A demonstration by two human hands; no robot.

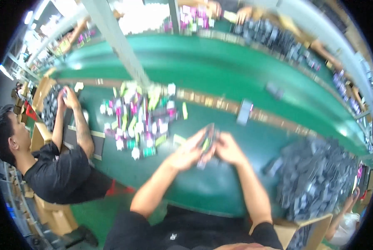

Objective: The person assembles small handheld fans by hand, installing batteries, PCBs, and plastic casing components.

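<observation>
Over the green table (186,193), my left hand (184,156) and my right hand (231,151) meet in front of me. Between them they grip a small dark case (210,132) with a yellow-green strip on it; blur and my fingers hide its exact kind. Left of my hands spreads a pile of small pink, white and green pieces (140,118) mixed with yellow-green slips. One slip (179,139) lies close to my left hand. To the right of my right hand is a large heap of dark grey cases (315,175).
Beyond the table's brown rail (211,100) runs a green conveyor belt (186,56) carrying a blurred grey piece (274,90). A grey block (244,111) sits on the rail. A pale post (115,39) rises at left. A co-worker (65,166) works beside me; a cardboard box (284,233) stands lower right.
</observation>
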